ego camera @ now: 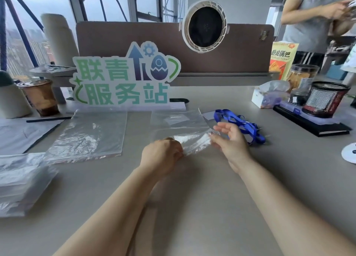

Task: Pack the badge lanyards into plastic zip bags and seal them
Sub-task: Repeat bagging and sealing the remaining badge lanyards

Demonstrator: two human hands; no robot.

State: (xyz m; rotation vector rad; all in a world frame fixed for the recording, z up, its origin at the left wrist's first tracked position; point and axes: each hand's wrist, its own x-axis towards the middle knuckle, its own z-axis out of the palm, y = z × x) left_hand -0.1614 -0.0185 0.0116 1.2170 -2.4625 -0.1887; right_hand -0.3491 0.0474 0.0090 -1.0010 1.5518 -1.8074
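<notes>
A clear plastic zip bag is lifted at its near edge above the grey desk. My left hand pinches that edge with curled fingers. My right hand pinches the same edge between thumb and forefinger, its other fingers spread. Just behind my right hand a blue badge lanyard lies bunched on the desk, outside the bag. A second clear zip bag lies flat to the left.
A pile of plastic bags sits at the left edge. A green and blue sign stands behind the bags. A drink cup, a tissue box and a mesh pen holder flank it. A person stands far right.
</notes>
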